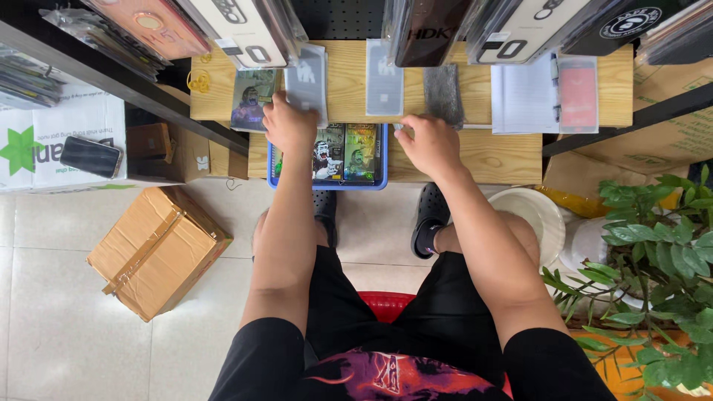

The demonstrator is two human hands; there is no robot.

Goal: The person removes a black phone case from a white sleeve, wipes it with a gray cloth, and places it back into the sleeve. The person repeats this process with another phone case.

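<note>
Both forearms reach straight up the middle of the frame from the lap to a wooden bench [490, 160]; the left hand [288, 125] sits a little left of centre, knuckles toward the camera, fingers curled and pressed together around the lower edge of a grey phone case [307, 80], which rises from the fingertips toward the top of the frame; just left of that hand, touching its side, lies a case with a dark printed figure [251, 100]; the right hand [427, 145] lies right of centre, palm down, fingers bent under and out of sight, so whether they pinch anything cannot be told; a dark glittery case [443, 93] lies on the wood just above its knuckles, and a pale grey case [385, 78] lies between the two hands, higher up; below and between the hands a blue tray [382, 178] holds picture cases side by side; a cardboard box [157, 249] stands on the tiled floor at lower left; a leafy plant [661, 252] fills the right edge
</note>
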